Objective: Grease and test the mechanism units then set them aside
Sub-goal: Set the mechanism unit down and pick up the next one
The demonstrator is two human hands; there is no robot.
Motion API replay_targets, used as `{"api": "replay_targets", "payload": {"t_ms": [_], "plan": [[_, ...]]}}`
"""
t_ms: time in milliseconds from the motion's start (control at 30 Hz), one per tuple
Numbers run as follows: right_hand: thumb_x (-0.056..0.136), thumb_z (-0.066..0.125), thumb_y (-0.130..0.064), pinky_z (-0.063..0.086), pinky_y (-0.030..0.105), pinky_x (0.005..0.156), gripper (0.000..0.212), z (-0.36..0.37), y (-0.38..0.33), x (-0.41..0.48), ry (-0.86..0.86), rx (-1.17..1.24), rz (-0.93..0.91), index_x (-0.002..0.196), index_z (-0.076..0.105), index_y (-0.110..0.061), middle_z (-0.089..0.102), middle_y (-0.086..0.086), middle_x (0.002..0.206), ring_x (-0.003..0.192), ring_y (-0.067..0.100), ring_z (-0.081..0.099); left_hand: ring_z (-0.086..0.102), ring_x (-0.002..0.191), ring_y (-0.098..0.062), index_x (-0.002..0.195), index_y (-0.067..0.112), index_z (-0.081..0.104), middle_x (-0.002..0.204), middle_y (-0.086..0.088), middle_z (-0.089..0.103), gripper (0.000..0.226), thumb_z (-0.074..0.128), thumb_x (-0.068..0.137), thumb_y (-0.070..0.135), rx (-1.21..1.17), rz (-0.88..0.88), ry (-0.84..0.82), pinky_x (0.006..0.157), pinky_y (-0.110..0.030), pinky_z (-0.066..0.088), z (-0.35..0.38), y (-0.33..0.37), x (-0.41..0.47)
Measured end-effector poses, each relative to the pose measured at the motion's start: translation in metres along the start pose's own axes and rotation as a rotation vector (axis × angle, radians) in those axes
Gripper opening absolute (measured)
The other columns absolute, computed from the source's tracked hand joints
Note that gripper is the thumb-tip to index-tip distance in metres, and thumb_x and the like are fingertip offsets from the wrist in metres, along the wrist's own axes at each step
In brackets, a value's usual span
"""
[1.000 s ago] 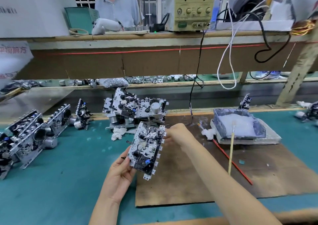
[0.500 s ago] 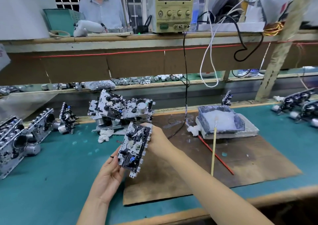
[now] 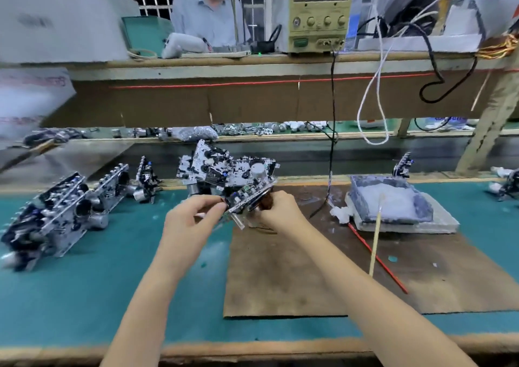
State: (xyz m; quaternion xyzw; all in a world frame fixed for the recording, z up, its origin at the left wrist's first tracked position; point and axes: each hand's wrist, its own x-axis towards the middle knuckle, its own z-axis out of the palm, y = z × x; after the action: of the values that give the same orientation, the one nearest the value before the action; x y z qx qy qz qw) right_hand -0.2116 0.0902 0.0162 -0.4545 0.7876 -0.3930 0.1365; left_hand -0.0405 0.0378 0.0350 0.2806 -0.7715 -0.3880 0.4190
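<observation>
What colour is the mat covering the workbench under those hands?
The mat is teal green, clearest in the head view.

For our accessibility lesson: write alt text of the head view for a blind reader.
The left hand and right hand grip a unit near a brown mat on a green bench. More units lie left; a grease tray with a stick sits right.
</observation>
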Motion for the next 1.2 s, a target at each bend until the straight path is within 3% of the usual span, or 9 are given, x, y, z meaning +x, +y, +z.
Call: {"api": "replay_targets", "payload": {"t_ms": [100,200,300,433,600,733,900,1033,1200], "plan": [[0.068,0.072,-0.031,0.040,0.028,0.058,0.025,0.013,-0.019,0.003,-0.063,0.015,-0.069,0.075,0.068,-0.007,0.064,0.007,0.071,0.069,0.012,0.053,0.054,0.073,0.004,0.088,0.010,0.072,0.077,0.014,0.061,0.009,0.063,0.088,0.009,0.182,0.078,0.081,0.066,-0.003,0.038,-0.019,0.010,-0.003],[0.072,0.071,-0.022,0.042,0.015,0.048,0.024,0.029,-0.037,0.002,-0.122,0.035,-0.136,0.049,0.064,-0.023,0.056,-0.013,0.044,0.046,-0.003,0.051,0.054,0.070,0.008,0.094,0.005,0.072,0.078,0.011,0.061,0.012,0.063,0.088,0.008,0.285,0.117,0.219,0.067,0.000,0.036,-0.045,0.015,-0.011],[0.071,0.069,-0.020,0.049,0.018,0.049,0.010,0.054,-0.053,0.001,-0.202,0.007,-0.149,0.063,0.069,-0.014,0.064,-0.006,0.051,0.045,0.002,0.056,0.055,0.065,0.008,0.088,0.006,0.074,0.071,0.016,0.061,0.009,0.066,0.086,0.011,0.337,0.106,0.253,0.065,-0.004,0.038,-0.070,0.018,-0.021],[0.073,0.065,-0.023,0.036,0.011,0.035,0.023,0.088,-0.079,-0.011,-0.321,0.053,-0.211,0.060,0.066,-0.004,0.059,-0.006,0.043,0.031,0.000,0.047,0.053,0.073,-0.019,0.087,0.003,0.071,0.077,-0.007,0.062,0.017,0.075,0.078,0.016,0.573,-0.045,0.201,0.073,-0.031,0.042,-0.102,0.015,-0.034],[0.076,0.067,-0.026,0.035,0.010,0.035,0.034,0.131,-0.114,-0.037,-0.506,0.090,-0.269,0.046,0.056,-0.015,0.053,-0.008,0.036,0.030,-0.001,0.044,0.053,0.084,-0.028,0.088,0.001,0.066,0.083,-0.010,0.060,0.014,0.069,0.082,0.014,0.814,-0.154,0.317,0.068,-0.028,0.026,-0.144,0.009,-0.067],[0.077,0.069,-0.042,0.038,0.014,0.044,0.044,0.156,-0.146,-0.060,-0.722,0.002,-0.369,0.048,0.055,-0.012,0.056,-0.003,0.044,0.042,0.007,0.052,0.057,0.083,-0.030,0.089,-0.003,0.070,0.084,-0.016,0.067,0.017,0.072,0.080,0.011,0.820,-0.276,0.430,0.072,-0.031,0.035,-0.186,0.010,-0.109],[0.085,0.064,-0.035,0.046,0.032,0.084,0.051,0.188,-0.192,-0.096,-0.860,0.172,-0.601,0.130,0.046,-0.020,0.050,-0.001,0.107,0.090,0.019,0.056,0.051,0.061,-0.013,0.087,-0.005,0.073,0.071,-0.008,0.065,0.015,0.076,0.074,0.003,0.748,-0.428,0.650,0.062,-0.017,0.035,-0.240,0.011,-0.178],[0.089,0.058,-0.012,0.047,0.030,0.089,0.033,0.224,-0.239,-0.143,-0.939,0.282,-0.756,0.122,0.056,-0.009,0.062,0.008,0.107,0.091,0.021,0.060,0.055,0.074,-0.014,0.089,-0.008,0.073,0.086,-0.017,0.071,0.019,0.077,0.071,-0.001,0.788,-0.530,0.777,0.061,-0.002,0.034,-0.286,0.016,-0.234],[0.086,0.056,-0.005,0.041,0.025,0.079,0.021,0.289,-0.295,-0.216,-1.011,0.247,-0.844,0.104,0.062,0.003,0.066,0.020,0.102,0.087,0.019,0.057,0.053,0.051,0.008,0.090,-0.002,0.074,0.072,-0.002,0.065,0.020,0.077,0.070,-0.003,0.726,-0.704,0.923,0.053,-0.001,0.039,-0.345,0.021,-0.311]]}}
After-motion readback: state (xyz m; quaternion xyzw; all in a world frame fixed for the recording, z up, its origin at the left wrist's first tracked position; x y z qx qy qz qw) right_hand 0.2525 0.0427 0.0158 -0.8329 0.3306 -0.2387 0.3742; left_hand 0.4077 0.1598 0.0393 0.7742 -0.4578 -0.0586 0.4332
